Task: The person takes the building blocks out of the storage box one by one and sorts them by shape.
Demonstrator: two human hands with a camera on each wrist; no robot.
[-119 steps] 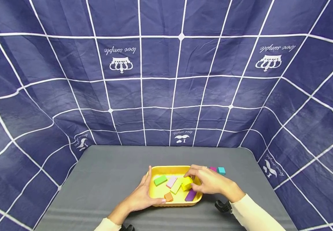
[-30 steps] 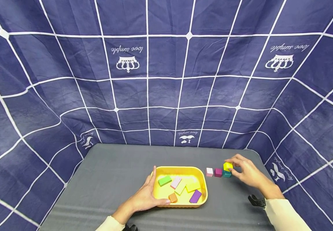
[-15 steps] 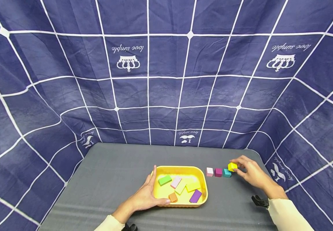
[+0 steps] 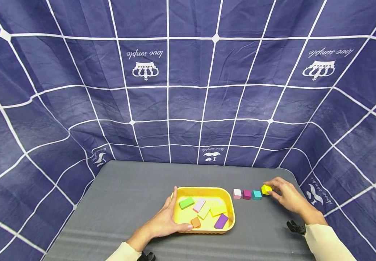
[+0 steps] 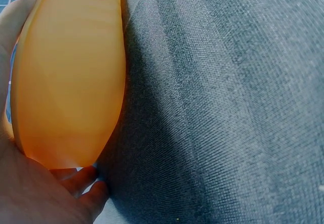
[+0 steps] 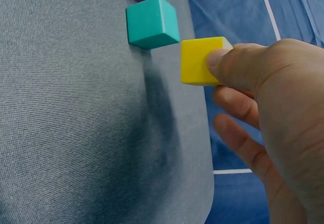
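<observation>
Plainly, the right grip (image 4: 285,195) pinches a yellow cube (image 6: 196,62); the left grip (image 4: 163,222) clasps a smooth, rounded tray (image 5: 71,82).

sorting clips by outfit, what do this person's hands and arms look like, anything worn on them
The left hand and right hand wear no gloves. The left sleeve and right sleeve are plain cream, ending near the wrists. A black strap-like piece shows by the right cuff, another black piece by the left, partly cut off.
</observation>
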